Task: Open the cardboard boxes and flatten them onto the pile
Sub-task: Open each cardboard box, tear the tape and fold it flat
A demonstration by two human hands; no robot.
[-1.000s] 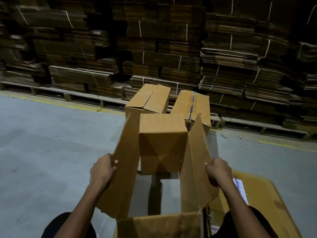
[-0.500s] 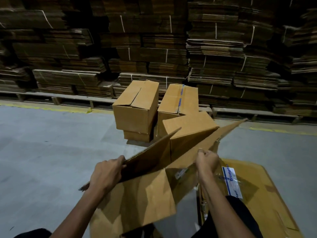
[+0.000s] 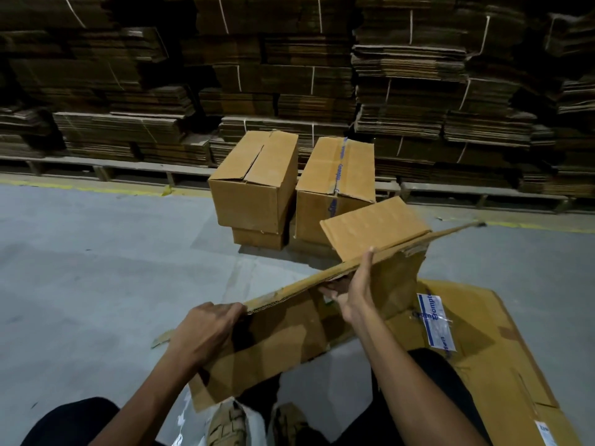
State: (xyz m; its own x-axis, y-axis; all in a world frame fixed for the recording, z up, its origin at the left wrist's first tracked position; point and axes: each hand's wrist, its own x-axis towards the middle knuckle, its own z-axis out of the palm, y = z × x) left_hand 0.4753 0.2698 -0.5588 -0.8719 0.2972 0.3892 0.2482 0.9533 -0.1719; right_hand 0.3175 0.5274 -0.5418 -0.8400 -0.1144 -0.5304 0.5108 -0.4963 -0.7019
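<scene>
- Collapsing underway: the opened box (image 3: 289, 336) is held nearly flat between the person's knees, folded edge running up and to the right, one end flap (image 3: 373, 230) sticking out past it.
- Left hand (image 3: 206, 333) grips the near end of the folded edge, fingers curled over it. Right hand (image 3: 354, 291) clasps the edge further along, thumb on the near side, fingers behind the panel.
- Step in hand, as I judge it: flattening. Next move calls for swinging the sheet right and laying it on the pile (image 3: 502, 355), which lies on the floor just beside the right leg.
- Loose flap may catch or fold under unless pressed down first.
- Two closed boxes wait ahead: an untaped box (image 3: 254, 185) stacked on a lower one, and a taped box (image 3: 335, 185) with blue-printed tape beside it.
- Bundled flat cardboard stacks (image 3: 418, 91) on pallets fill the back wall.
- Clear plastic (image 3: 193, 420) lies near the shoes; nothing blocks the path to the pile.
</scene>
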